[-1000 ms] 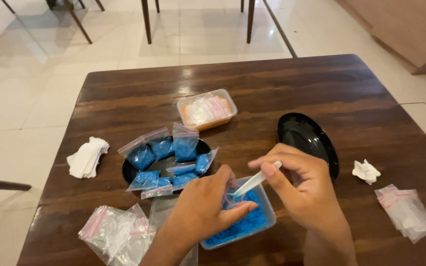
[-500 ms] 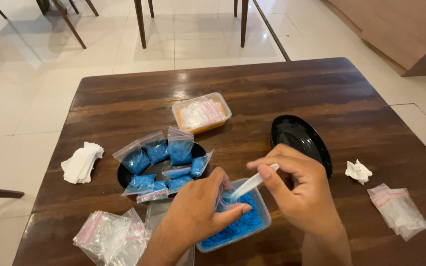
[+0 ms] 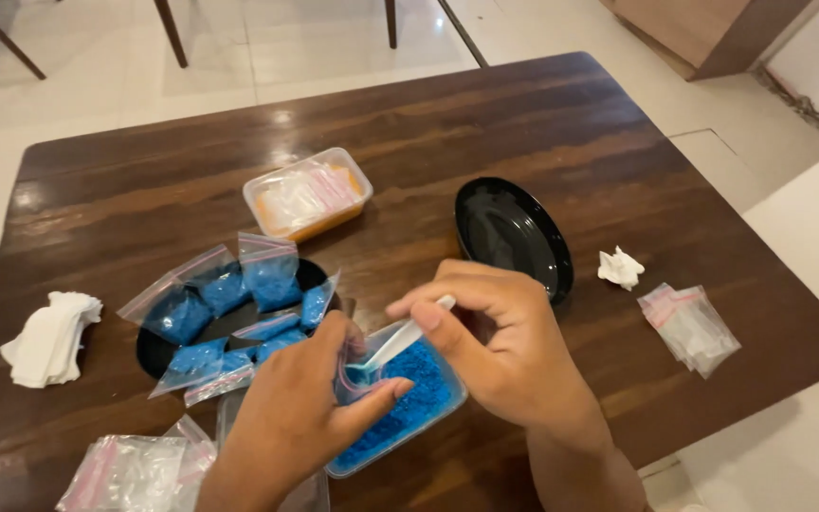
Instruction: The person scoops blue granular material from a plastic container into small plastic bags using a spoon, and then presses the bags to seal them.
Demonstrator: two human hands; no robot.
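Head view: right hand (image 3: 514,351) pinches a white spoon (image 3: 400,341); left hand (image 3: 300,412) pinches a small clear bag (image 3: 357,374) open above the tub of blue powder (image 3: 409,398) at the wooden table (image 3: 523,123) front edge.

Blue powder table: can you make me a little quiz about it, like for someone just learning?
1. True or false: the right hand holds a white spoon.
2. What fills the clear tub under the hands? A) blue powder B) water C) rice
3. Where do the filled blue bags lie?

Key:
1. True.
2. A.
3. On the black tray, left of the tub. The left hand holds a small bag over the tub.
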